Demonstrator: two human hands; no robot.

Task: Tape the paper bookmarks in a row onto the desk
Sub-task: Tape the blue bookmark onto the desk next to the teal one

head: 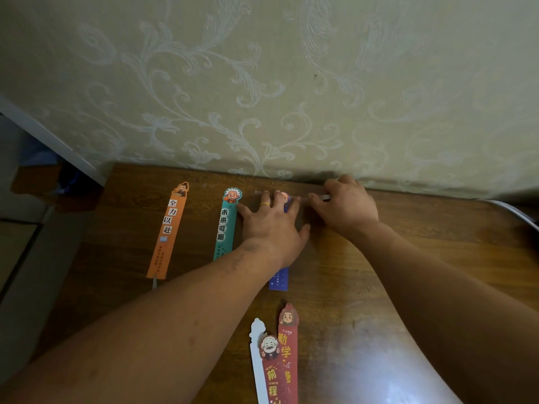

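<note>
On desk [408,243], three bookmarks [170,228] rowed, three loose, left grip [271,228] flat on blue bookmark [279,279], right grip [347,205] pinching tape [325,196]

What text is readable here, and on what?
"全力以赴": orange bookmark.
"未来可期": teal bookmark.
"勤学": rear red bookmark; the rest is partly covered.
"前程": front red bookmark; the lower characters are cut off.
Blue bookmark and all the small print: too small to read.

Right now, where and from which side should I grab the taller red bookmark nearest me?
Probably pinch the red bookmark at its top end, from the right: lying flat, that end juts past its neighbours and its right edge is free.
</note>
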